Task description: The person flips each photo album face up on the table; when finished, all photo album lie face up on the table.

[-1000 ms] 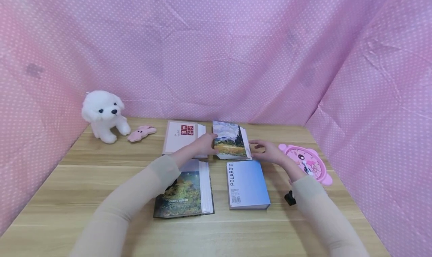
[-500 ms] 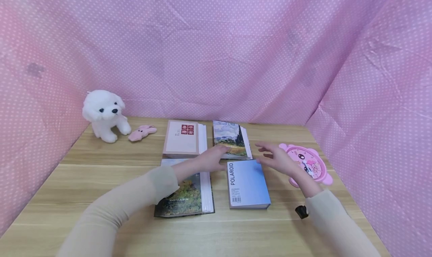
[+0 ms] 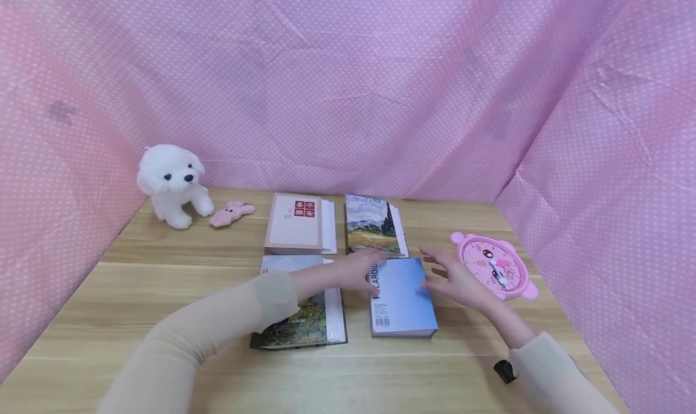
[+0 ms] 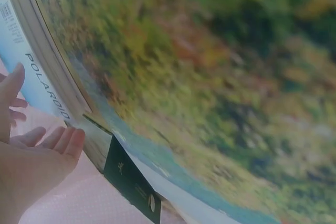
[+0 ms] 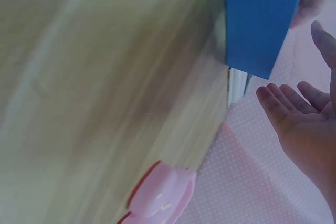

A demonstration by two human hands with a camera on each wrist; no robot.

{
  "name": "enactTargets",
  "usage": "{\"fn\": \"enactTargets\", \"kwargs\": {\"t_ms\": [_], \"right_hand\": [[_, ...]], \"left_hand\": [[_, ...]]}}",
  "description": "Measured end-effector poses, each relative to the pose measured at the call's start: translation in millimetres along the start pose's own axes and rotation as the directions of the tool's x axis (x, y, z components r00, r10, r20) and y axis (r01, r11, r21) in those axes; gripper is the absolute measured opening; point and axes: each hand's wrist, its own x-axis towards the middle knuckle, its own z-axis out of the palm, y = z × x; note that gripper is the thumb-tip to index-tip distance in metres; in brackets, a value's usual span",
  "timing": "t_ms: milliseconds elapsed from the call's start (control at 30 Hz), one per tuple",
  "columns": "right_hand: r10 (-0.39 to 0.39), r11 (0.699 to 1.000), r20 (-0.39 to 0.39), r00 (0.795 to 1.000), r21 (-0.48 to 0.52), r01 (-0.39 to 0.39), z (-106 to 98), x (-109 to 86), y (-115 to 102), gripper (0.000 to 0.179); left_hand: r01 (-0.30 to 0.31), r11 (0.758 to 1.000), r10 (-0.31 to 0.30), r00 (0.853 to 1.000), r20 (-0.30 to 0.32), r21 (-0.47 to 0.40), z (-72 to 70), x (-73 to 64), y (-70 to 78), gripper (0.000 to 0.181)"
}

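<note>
A blue album marked POLAROID (image 3: 405, 305) lies on the wooden table, and its blue side (image 5: 260, 19) fills the top of the right wrist view. My left hand (image 3: 356, 270) is over its upper left corner, fingers extended; whether it touches the cover I cannot tell. On the other side my right hand (image 3: 454, 279) hovers by the upper right edge, fingers spread and loosely bent. Under my left forearm is a green-toned photo album (image 3: 296, 329), partly hidden. Behind these lie a painted-landscape album (image 3: 372, 223) and a cream album with red characters (image 3: 293, 223).
A pink bear-shaped clock (image 3: 497, 266) lies to the right of my right hand. At the back left sit a white plush dog (image 3: 171, 184) and a small pink plush toy (image 3: 231, 213). Pink dotted cloth (image 3: 348, 87) hangs around the table (image 3: 348, 378).
Both hands have left the sides of the painted-landscape album and come nearer to me, to the upper end of the blue album. The albums stay in place.
</note>
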Motion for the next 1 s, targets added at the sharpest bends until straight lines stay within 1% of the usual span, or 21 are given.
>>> {"fn": "enactTargets", "kwargs": {"t_ms": [167, 267, 400, 500, 633, 733, 800, 900, 1000], "right_hand": [[0.002, 1.0, 0.061, 0.998, 0.019, -0.003, 6.1, -10.6, 3.3, 0.088], [0.016, 0.999, 0.099, 0.995, 0.026, -0.019, 8.8, -16.4, 6.0, 0.094], [0.032, 0.999, 0.16, 0.987, 0.038, -0.038, 9.2, -22.0, 10.0, 0.1], [0.02, 0.998, 0.205, 0.979, 0.059, -0.033, 8.6, -25.0, 12.2, 0.104], [-0.017, 0.997, 0.235, 0.972, 0.073, 0.0, 9.0, -30.1, 15.7, 0.108], [-0.018, 1.0, 0.251, 0.968, 0.02, 0.013, 9.9, -34.7, 17.3, 0.112], [0.0, 0.999, 0.254, 0.967, -0.044, 0.011, 10.4, -37.3, 16.9, 0.116], [0.012, 0.993, 0.246, 0.969, -0.12, 0.018, 12.0, -39.9, 15.6, 0.12], [0.01, 0.986, 0.232, 0.973, -0.162, 0.028, 15.3, -40.5, 14.9, 0.121]], "left_hand": [[0.0, 0.999, 0.0, 1.0, 0.009, 0.032, 4.2, 0.0, 3.3, 0.087], [0.005, 0.999, -0.006, 1.0, 0.013, 0.048, 3.7, -1.5, 5.9, 0.085], [0.005, 0.996, -0.006, 1.0, 0.019, 0.091, 3.1, -3.1, 7.0, 0.082], [0.005, 0.994, -0.008, 1.0, 0.027, 0.109, 3.5, -4.0, 6.4, 0.077], [0.012, 0.993, -0.016, 0.999, 0.038, 0.121, 4.8, -5.8, 5.2, 0.073], [0.021, 0.994, -0.026, 0.999, 0.048, 0.107, 5.0, -7.4, 3.7, 0.072], [0.028, 0.995, -0.033, 0.998, 0.053, 0.091, 4.5, -8.7, 3.2, 0.073], [0.036, 0.997, -0.041, 0.998, 0.057, 0.074, 4.0, -9.9, 2.3, 0.072], [0.038, 0.997, -0.041, 0.998, 0.051, 0.069, 3.7, -10.3, 1.6, 0.072]]}}
